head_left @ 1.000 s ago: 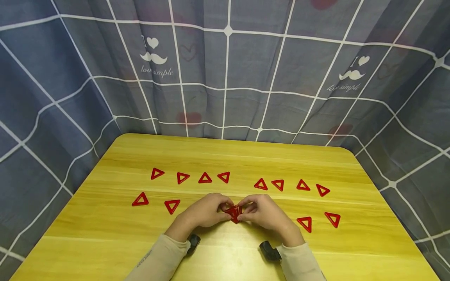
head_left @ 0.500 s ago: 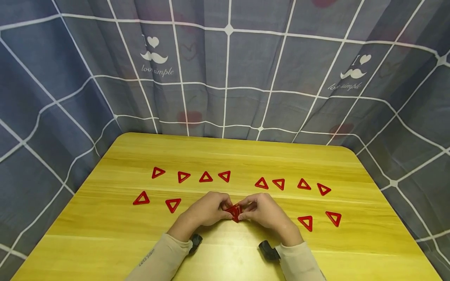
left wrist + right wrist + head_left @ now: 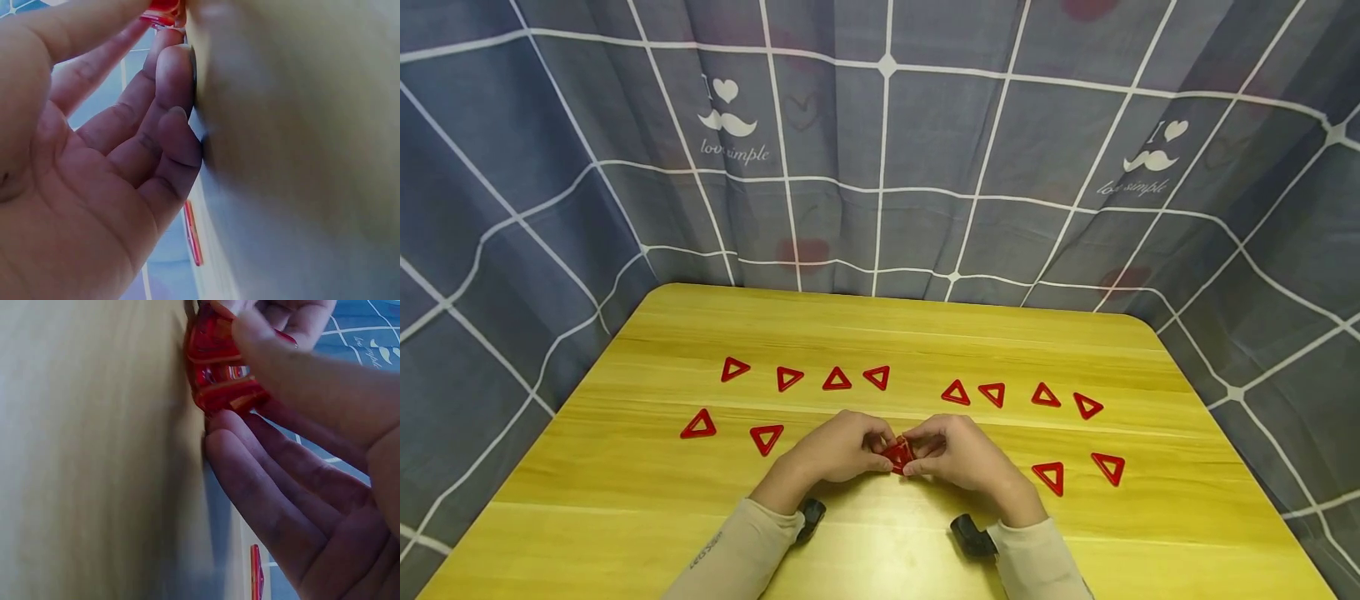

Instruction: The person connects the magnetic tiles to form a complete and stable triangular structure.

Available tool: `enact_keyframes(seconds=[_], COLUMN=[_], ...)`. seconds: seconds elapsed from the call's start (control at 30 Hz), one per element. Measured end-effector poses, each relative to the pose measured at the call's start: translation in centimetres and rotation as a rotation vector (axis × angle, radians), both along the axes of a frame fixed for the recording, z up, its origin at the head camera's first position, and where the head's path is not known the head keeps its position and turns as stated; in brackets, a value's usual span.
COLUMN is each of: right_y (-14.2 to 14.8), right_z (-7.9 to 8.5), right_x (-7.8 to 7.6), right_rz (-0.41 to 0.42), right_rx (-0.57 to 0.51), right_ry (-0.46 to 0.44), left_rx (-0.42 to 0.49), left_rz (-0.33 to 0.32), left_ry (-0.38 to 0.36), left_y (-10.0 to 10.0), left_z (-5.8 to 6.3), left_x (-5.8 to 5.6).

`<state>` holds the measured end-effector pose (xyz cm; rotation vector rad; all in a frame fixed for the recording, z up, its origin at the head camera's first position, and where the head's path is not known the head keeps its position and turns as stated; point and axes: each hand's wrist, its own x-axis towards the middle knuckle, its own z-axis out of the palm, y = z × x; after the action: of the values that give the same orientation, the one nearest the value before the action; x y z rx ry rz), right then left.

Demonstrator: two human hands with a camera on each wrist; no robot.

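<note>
At the middle of the table, my left hand (image 3: 844, 447) and right hand (image 3: 964, 452) hold a small cluster of joined red translucent triangle tiles (image 3: 898, 455) between them. The left thumb and fingers pinch its left side; the right thumb and fingers pinch its right. In the right wrist view, the cluster (image 3: 228, 394) shows several tiles standing at angles to one another, close over the tabletop, with the right thumb across it. Only a red bit of the cluster (image 3: 164, 17) shows at the top of the left wrist view. The fingers cover much of it.
Loose red triangle tiles lie flat in a back row, several on the left (image 3: 837, 379) and several on the right (image 3: 1046, 395). Nearer, two lie beside the left hand (image 3: 767, 438) and two beyond the right hand (image 3: 1049, 477). A checked curtain (image 3: 925, 133) surrounds the wooden table (image 3: 880, 533).
The cluster has turned slightly between the hands, and the right thumb and fingers have shifted a little left, closer to the left fingertips. The loose tiles stay put.
</note>
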<state>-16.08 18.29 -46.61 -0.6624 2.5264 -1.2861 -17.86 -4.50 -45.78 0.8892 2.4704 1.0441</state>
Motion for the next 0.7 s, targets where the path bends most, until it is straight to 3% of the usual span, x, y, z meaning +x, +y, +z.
enact_keyframes(seconds=[0.43, 0.7], right_y=[-0.12, 0.00], right_z=[-0.13, -0.17], right_x=[0.08, -0.06], right_rz=[-0.005, 0.011], right_rx=[0.005, -0.004], right_ry=[-0.006, -0.010], left_rx=[0.006, 0.001], left_rz=[0.031, 0.010], left_ry=[-0.014, 0.005], left_y=[0.06, 0.17], left_z=[-0.32, -0.12], left_x=[0.11, 0.01])
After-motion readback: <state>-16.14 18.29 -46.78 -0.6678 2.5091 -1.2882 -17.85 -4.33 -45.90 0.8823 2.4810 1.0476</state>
